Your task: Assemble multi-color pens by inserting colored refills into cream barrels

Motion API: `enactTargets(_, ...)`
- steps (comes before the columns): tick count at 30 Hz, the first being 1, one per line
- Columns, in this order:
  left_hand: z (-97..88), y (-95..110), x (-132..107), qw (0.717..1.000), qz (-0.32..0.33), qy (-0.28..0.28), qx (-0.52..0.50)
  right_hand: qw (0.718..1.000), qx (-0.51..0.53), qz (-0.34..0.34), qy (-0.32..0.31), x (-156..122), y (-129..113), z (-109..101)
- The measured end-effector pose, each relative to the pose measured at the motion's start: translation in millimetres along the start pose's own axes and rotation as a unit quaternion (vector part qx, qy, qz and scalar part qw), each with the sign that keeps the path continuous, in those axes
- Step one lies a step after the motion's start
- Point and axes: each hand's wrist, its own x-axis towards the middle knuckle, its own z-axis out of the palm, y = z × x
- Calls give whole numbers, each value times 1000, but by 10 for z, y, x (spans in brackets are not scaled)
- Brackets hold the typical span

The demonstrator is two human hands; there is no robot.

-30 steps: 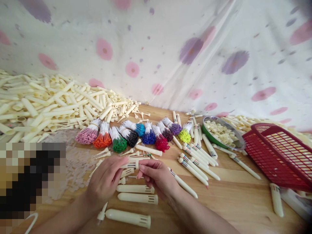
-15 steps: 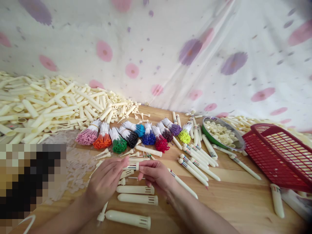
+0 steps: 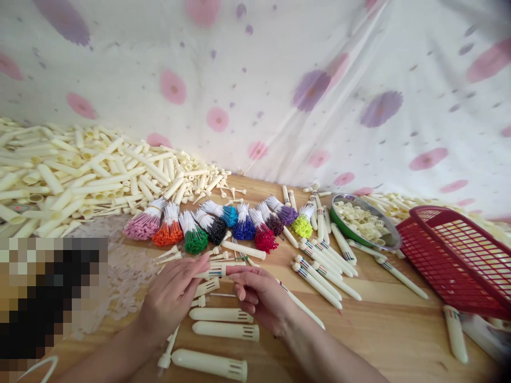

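Observation:
My left hand [image 3: 172, 293] and my right hand [image 3: 260, 293] meet over the wooden table [image 3: 383, 330], both pinched on a small cream pen part [image 3: 213, 272] held level between them. Just below the hands lie three cream pen barrels [image 3: 222, 315] side by side. Behind them stands a row of refill bundles [image 3: 215, 226] with pink, orange, green, black, blue, red, purple and yellow-green tips. Small cream tip pieces [image 3: 171, 254] are scattered right behind my left hand.
A big heap of cream barrels [image 3: 67, 175] fills the left back. Assembled pens [image 3: 323, 266] lie right of centre. A green bowl of small rings [image 3: 361, 221] and a red mesh basket [image 3: 459, 255] stand at the right. A flowered cloth [image 3: 279, 80] hangs behind.
The hands have stayed together on the small part, with only slight finger shifts. The view has tilted a little.

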Motion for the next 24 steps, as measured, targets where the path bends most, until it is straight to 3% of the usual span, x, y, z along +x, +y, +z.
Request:
enactTargets(2,6,-21,-12,999,-30,1,-12,1000,-22,-9,3,21,-2,-31)
enactTargets(5,30,-77,-68,990,-133,-3,-48,996,-81,-26,-9,68,-15,-91)
enactTargets(9,89,-139,-148,947,-293,-11,-129,967,-225,-119,33,148,-52,-202)
enactTargets(11,119,-143,-165,924,-343,-9,-171,915,-329,-217,87,180,-97,-267)
enactTargets(13,144,-129,-169,906,-374,-6,-198,827,-445,-308,153,215,-172,-322)
enactTargets(15,162,-109,-171,894,-393,-4,-214,730,-548,-347,214,270,-272,-345)
enactTargets(16,168,-101,-174,890,-399,-6,-219,692,-588,-345,237,308,-328,-341)
enactTargets(18,175,-91,-182,885,-406,-15,-229,642,-648,-319,256,395,-435,-300)
enactTargets(24,159,-96,-177,877,-411,-26,-247,510,-803,-227,209,571,-643,-152)
